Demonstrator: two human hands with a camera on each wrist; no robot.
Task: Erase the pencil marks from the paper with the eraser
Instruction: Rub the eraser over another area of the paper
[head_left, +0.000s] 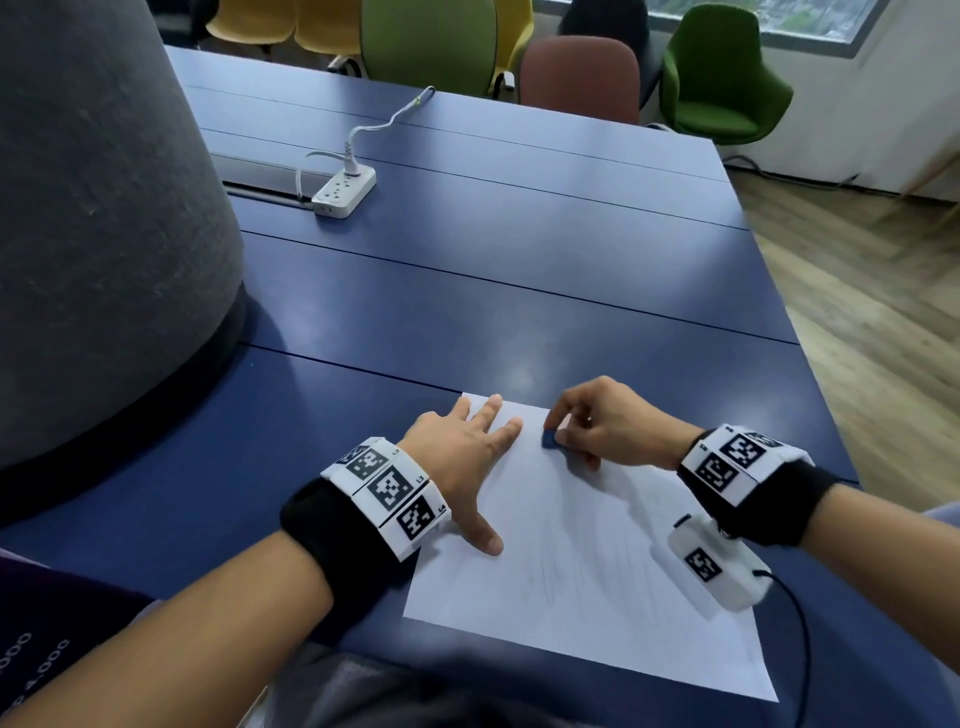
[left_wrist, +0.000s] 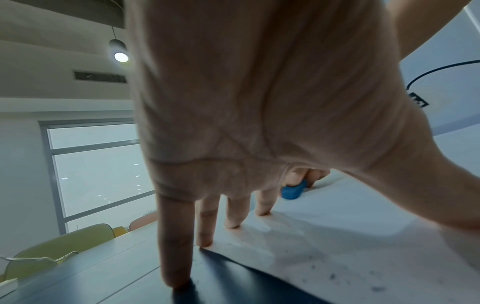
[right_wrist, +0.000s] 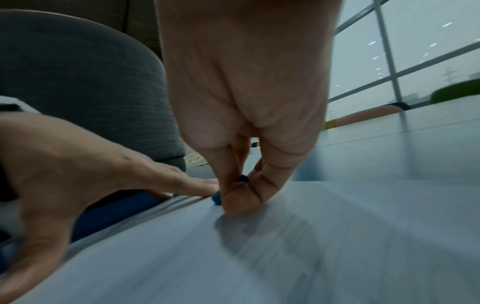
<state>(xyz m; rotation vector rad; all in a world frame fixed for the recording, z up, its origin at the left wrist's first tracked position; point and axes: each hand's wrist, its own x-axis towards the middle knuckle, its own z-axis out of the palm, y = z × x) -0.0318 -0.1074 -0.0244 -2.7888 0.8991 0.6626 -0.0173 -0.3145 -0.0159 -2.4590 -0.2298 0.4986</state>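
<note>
Right hand (head_left: 602, 421) pinching the blue eraser (head_left: 549, 438) near the paper's (head_left: 597, 561) far edge, left hand (head_left: 462, 457) spread flat near the desk's (head_left: 467, 291) front edge: hard strokes there may crumple the sheet.

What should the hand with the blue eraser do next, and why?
Probably rub the eraser back toward the person, down the paper. The right hand pinches it near the paper's far edge, while faint pencil marks show lower on the sheet. The left hand lies flat, pressing the paper down, so it should not slide.
</note>
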